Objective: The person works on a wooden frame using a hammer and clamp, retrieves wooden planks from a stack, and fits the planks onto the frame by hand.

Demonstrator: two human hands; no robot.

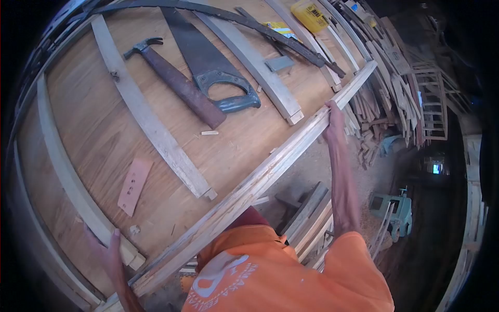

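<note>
On the left, my left hand (108,254) is closed around the near end of a wooden slat (62,165), with the thumb on one side and the fingers on the other. My right hand (336,118) grips a long wooden rail (262,165) near its far end. This rail runs diagonally in front of my body, along the near edge of a plywood sheet (179,148). Another slat (138,101) lies across the sheet to the right of my left hand. Between the two slats rests a small pinkish piece with holes (135,186).
A hammer (179,86) and a handsaw (208,62) lie on the plywood. Farther right are a wooden batten (249,57), a small grey block (279,64) and a yellow container (309,15). Stacked timber (390,78) and a green machine (392,210) stand at right.
</note>
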